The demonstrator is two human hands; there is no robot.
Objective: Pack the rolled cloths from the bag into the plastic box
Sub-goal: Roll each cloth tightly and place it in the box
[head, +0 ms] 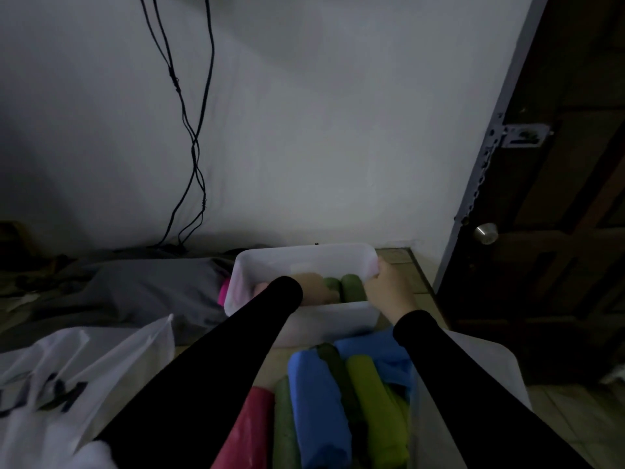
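We see a translucent white plastic box [304, 262] with rounded corners and smooth, thin walls, sitting on a tiled floor [411, 265] against a pale wall. Our right hand [389, 289] grips the box at its right end, the thumb curled over the rim and the fingers out of sight behind the wall. Our left hand [314, 287] reaches down inside the box; the black sleeve [216, 363] hides most of it, and we cannot tell whether its fingers are spread or closed on anything. Just between the two hands, inside the box, lie two dark green rolled cloths [343, 287], soft cylinders lying side by side, touching or nearly touching the left hand's fingers.

Nearer to us, below both wrists, more rolled cloths are bundled together in a clear bag [414, 401]: a blue roll [318, 411], a lime green roll [375, 407], a red roll [250, 431] and a dull green roll [285, 431], all matte fabric in tight tubes. To the left of the left arm lies a crinkled white plastic bag [67, 374] with dark lettering. Beyond it lies rumpled grey cloth [145, 289], and a pink object [223, 292] shows just outside the box's left wall.
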